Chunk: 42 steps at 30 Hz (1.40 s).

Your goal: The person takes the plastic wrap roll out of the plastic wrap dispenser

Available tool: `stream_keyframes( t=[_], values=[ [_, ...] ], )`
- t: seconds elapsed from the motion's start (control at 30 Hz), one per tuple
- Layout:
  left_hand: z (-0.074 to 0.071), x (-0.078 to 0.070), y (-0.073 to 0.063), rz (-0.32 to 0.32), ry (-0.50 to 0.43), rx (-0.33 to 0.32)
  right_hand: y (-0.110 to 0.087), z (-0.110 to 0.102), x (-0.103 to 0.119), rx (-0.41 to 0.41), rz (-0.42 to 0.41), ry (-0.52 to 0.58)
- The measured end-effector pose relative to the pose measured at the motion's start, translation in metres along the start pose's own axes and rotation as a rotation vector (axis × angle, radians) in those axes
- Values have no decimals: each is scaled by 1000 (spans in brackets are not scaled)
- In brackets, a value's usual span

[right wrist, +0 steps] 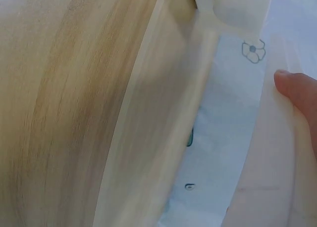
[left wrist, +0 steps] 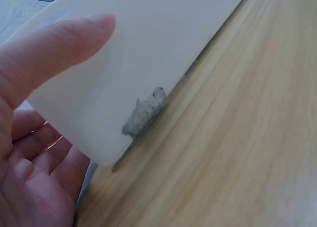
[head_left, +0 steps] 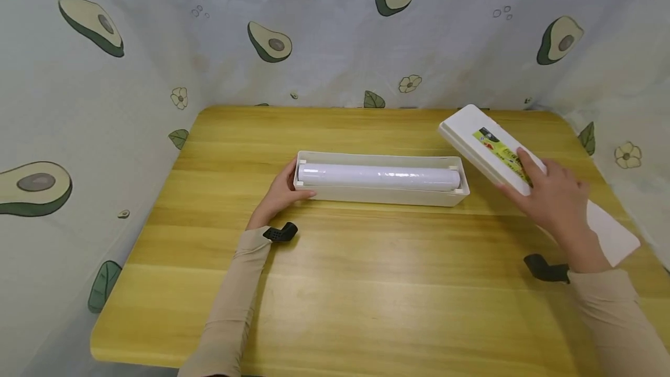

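Note:
A long white cling film box (head_left: 387, 195) lies uncovered across the table, with a shiny roll of cling film (head_left: 379, 176) inside. My left hand (head_left: 277, 196) grips the box's left end, its thumb on the front wall and its fingers around the end and behind. In the left wrist view a grey smudged patch (left wrist: 144, 113) shows low on the box wall. On the right, my right hand (head_left: 560, 202) holds the white box lid (head_left: 477, 137), tilted and apart from the box. A colourful label (head_left: 499, 153) is on its top. In the right wrist view my thumb presses the lid's side (right wrist: 270, 153).
The wooden table (head_left: 366, 290) has a rounded front left corner. A curtain (head_left: 335, 39) printed with avocados and flowers hangs behind and at both sides. Black wrist camera mounts (head_left: 546, 268) sit by both sleeves.

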State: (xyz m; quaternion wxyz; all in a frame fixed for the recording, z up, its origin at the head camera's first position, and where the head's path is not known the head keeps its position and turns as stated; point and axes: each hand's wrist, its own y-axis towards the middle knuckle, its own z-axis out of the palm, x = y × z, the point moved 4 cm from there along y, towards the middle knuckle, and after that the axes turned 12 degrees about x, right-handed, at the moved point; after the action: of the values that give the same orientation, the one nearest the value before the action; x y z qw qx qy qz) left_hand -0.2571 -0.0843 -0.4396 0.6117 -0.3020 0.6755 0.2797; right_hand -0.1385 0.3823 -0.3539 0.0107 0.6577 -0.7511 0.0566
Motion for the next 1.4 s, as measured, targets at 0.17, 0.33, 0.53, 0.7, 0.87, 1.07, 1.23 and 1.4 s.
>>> stream_keyframes(
  t=[0.17, 0.33, 0.53, 0.7, 0.87, 1.07, 1.23, 1.4],
  values=[
    [3, -10, -1, 6, -11, 16, 1, 2, -6, 15, 37, 14],
    [2, -9, -1, 13, 2, 9, 4, 3, -9, 45, 84, 43],
    [-3, 8, 5, 26, 13, 0, 4, 5, -16, 54, 132, 78],
    [-4, 11, 5, 37, 16, -2, 4, 7, -18, 71, 152, 93],
    [-4, 11, 5, 39, 0, 3, 3, 7, -19, 94, 177, 101],
    [-4, 10, 5, 28, 7, -5, 4, 10, -25, 96, 203, 104],
    [-1, 0, 2, 18, -28, 3, 5, 11, -31, 105, 233, 97],
    [3, -9, -2, 8, -28, 6, 4, 13, -37, 97, 246, 107]
  ],
)
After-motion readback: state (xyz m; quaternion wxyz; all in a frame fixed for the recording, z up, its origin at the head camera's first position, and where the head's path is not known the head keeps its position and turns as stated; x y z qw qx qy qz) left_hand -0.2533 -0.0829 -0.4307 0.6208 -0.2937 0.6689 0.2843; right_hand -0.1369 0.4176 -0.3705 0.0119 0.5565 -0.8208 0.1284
